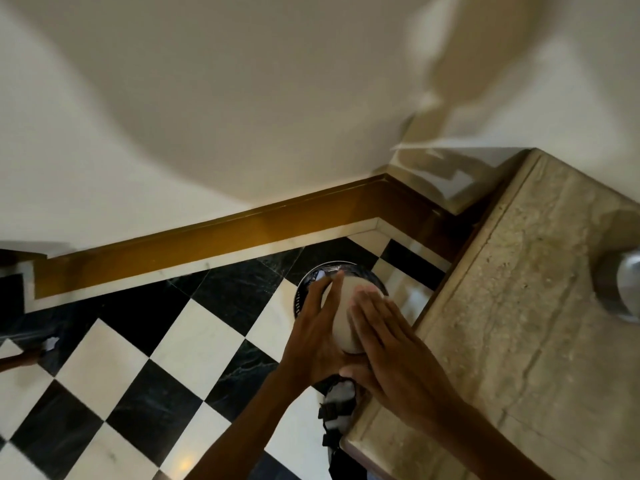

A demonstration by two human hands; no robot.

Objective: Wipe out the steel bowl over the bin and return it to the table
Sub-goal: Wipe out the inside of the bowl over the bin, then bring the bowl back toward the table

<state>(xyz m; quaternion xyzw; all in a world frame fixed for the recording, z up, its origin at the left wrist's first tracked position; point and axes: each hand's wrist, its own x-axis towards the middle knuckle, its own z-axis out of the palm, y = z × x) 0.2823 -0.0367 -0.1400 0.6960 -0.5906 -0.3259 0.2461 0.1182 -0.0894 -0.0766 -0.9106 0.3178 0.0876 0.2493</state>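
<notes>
The steel bowl (341,317) looks pale and rounded, with its outer side turned towards me. It hangs tilted above the round black bin (304,284), which stands on the floor in the corner. My left hand (311,337) grips the bowl's left side, fingers reaching up along it. My right hand (388,344) lies flat across the bowl's right side, with the thumb curled under its near edge. The bowl's inside is hidden. The stone table (519,306) is just to the right of my hands.
A second shiny steel vessel (625,289) stands on the table at the right edge of view. The floor is black-and-white chequered tile, bounded by a brown skirting board (207,244). My sandalled foot (337,410) is below the hands, by the table corner.
</notes>
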